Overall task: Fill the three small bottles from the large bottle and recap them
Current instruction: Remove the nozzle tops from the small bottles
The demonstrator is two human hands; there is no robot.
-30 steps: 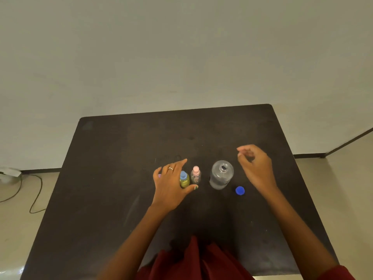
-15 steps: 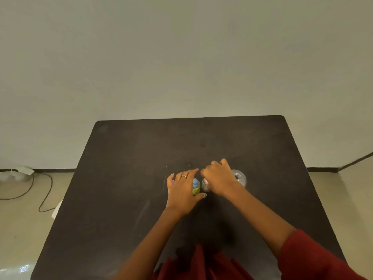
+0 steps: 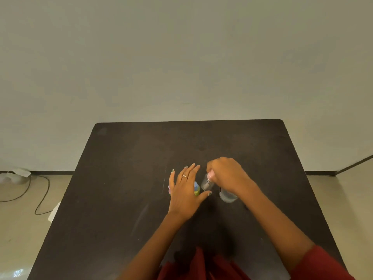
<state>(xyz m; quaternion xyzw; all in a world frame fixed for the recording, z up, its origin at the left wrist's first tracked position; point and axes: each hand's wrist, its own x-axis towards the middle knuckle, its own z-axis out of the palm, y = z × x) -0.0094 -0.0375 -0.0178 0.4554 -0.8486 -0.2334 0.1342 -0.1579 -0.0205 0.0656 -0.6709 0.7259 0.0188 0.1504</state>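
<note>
now right hand [image 3: 228, 174] pinches the pink-capped small bottle [image 3: 207, 182]; left hand [image 3: 184, 190] spread flat.

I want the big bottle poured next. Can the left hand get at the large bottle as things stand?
Probably not easily: the right hand and the small clear bottle lie between the left hand and the large bottle.

Black table [image 3: 125, 178]; yellow-green small bottle [image 3: 197, 192] with blue cap [image 3: 195, 185]; clear small bottle [image 3: 206, 183]; red sleeve [image 3: 323, 265].
</note>
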